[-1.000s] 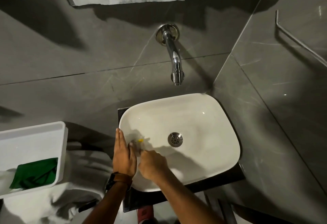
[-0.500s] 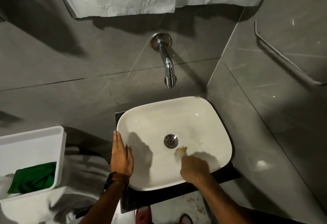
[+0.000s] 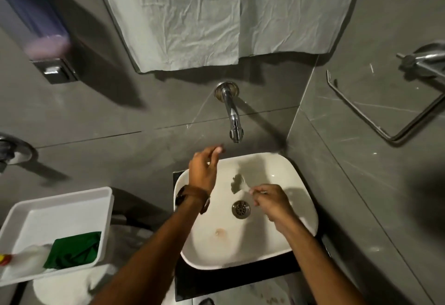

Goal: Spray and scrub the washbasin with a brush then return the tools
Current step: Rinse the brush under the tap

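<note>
Nearest, at the lower left, a white tray (image 3: pixel 60 210) holds a green cloth (image 3: pixel 74 250) and, beside it at the tray's near left corner, a pale bottle (image 3: pixel 24 257) with a red and yellow part at the frame edge.

Two bare forearms reach up from the bottom edge over the white basin (image 3: pixel 301 198), which sits on a dark counter (image 3: pixel 236 280). The drain (image 3: pixel 241 209) lies near the basin's middle, with a faint pinkish smear on the floor of the bowl nearer the viewer.

The right hand (image 3: pixel 271 202) is over the bowl just right of the drain, fingers curled shut around a thin handle; the brush (image 3: pixel 243 185) itself is blurred, its pale head pointing up and left above the drain. Whether the bristles touch the bowl cannot be told.

The left hand (image 3: pixel 203 171), with a brown watch strap on the wrist, is raised over the basin's far left rim, fingers loosely spread and empty, fingertips just below and left of the tap (image 3: pixel 232 117).

Farther up the grey wall hangs creased white paper (image 3: pixel 216 15); a soap dispenser (image 3: pixel 45 39) is at the upper left.
</note>
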`<state>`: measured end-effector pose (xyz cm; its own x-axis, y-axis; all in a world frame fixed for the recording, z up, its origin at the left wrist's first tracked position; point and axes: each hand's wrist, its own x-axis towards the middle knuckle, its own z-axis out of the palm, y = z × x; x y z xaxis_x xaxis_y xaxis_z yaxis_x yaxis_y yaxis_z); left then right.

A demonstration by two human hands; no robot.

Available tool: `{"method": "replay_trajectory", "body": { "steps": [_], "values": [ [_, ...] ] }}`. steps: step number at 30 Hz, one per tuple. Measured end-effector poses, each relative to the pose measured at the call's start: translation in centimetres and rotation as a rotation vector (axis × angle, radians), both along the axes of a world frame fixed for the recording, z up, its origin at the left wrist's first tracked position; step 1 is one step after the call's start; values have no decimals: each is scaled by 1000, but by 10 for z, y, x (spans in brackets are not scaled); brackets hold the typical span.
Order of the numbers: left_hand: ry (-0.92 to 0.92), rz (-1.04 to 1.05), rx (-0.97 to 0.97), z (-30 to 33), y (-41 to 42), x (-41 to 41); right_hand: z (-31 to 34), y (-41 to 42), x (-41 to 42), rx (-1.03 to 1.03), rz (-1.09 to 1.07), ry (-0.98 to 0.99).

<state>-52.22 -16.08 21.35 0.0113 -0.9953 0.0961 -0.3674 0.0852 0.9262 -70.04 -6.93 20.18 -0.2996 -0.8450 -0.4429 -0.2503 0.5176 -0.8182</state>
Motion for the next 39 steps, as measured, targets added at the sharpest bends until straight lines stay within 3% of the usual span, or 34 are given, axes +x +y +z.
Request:
{"method": "replay_trajectory", "body": {
  "steps": [6, 12, 19, 23, 28, 39],
  "values": [
    [216, -24, 54, 39, -20, -31, 19, -11, -15, -83, -38, -14],
    [228, -68, 125, 38, -33, -31, 20, -17, -25, -111, -27, -10],
    [128, -17, 126, 44, -44, -29, 23, -27, -19, -120, 15, 18],
    [-115, 67, 44, 55, -36, -35, 31, -31, -18, -118, 8, 27],
    [-246, 61, 27, 72, -32, -43, 37, -36, -18, -94, -10, 20],
    [-268, 62, 47, 82, -30, -43, 42, -39, -17, -48, -54, -201]
  ]
}}
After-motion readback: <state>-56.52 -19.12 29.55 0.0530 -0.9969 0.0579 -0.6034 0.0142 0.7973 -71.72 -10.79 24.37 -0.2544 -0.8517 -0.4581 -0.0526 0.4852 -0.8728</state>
